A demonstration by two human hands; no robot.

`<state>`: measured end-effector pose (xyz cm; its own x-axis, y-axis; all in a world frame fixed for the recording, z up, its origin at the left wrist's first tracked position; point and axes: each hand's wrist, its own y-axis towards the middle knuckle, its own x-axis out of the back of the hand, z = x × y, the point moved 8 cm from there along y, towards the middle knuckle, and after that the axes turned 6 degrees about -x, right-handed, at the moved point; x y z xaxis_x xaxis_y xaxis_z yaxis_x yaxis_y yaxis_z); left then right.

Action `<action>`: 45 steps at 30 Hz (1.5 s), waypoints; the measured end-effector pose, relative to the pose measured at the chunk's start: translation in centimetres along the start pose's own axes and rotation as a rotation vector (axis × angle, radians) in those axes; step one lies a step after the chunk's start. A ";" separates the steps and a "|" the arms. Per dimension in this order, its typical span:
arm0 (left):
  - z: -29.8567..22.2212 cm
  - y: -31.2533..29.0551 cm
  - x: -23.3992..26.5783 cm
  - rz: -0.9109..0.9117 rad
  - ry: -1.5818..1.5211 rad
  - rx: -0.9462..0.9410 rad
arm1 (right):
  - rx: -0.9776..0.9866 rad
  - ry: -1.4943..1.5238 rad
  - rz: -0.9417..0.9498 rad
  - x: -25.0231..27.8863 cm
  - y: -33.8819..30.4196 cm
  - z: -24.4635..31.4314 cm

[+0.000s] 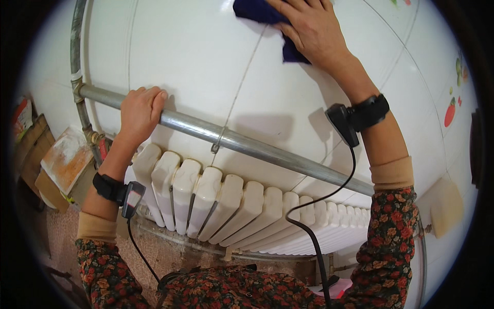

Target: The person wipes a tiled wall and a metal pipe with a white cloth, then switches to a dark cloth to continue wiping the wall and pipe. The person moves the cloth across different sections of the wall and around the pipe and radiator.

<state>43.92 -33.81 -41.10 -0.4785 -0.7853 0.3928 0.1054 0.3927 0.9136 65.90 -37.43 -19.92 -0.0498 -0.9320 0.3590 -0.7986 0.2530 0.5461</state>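
Note:
My right hand presses a dark blue cloth against the white tiled wall at the top of the view. Part of the cloth shows below the fingers, and the fingertips run close to the upper edge. Lower and to the left, my left hand is closed around a grey metal pipe that slopes down to the right along the wall. A white ribbed radiator stands beneath the pipe.
A vertical pipe joins the grey one at the left. Boards and a stained panel lean at the far left. A pale box-like object is at the right. Black cables run from both wrist straps past the radiator.

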 end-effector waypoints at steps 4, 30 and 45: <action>0.3 -0.1 0.4 -0.051 -0.136 0.036 | 0.100 -0.137 -0.227 -1.0 0.6 4.5; 0.5 -0.4 1.5 -0.210 -0.212 0.061 | 0.467 0.204 -0.044 -4.8 3.6 13.8; 1.1 -0.6 2.2 -0.331 -0.343 0.089 | 0.042 -0.129 -0.300 -1.6 5.7 4.6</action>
<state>41.84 -35.20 -40.88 -0.7353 -0.6777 0.0117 -0.1690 0.2000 0.9651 58.68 -35.66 -20.91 0.1176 -0.9893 0.0864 -0.8133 -0.0460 0.5800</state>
